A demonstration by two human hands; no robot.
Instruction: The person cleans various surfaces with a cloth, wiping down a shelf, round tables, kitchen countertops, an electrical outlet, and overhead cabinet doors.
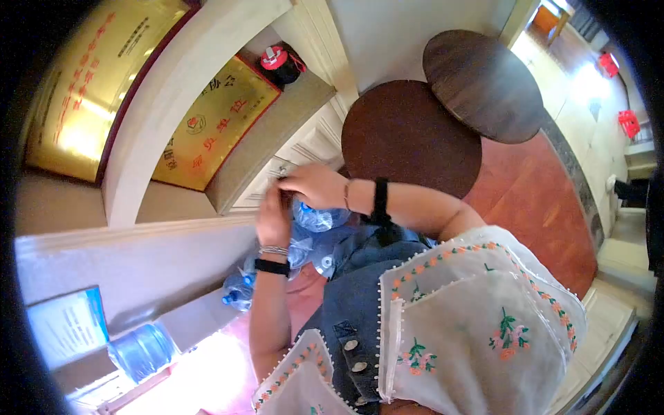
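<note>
Both of my hands meet in the middle of the view, in front of a white panelled cabinet door [311,149]. My left hand [274,220] is raised, its fingertips against the other hand. My right hand [318,185] reaches across from the right, its fingers bent together near a small dark thing too small to make out. A metal knob [282,169] on the door shows just above the fingers. Right below my hands are clear plastic bottles with blue parts [321,216].
Gold plaques [214,124] and a black jar with a red lid [274,58] stand on the shelves above. Two round dark boards [413,135] lean at the wall. A large blue water bottle [143,351] lies lower left. Red stools [628,124] are far right.
</note>
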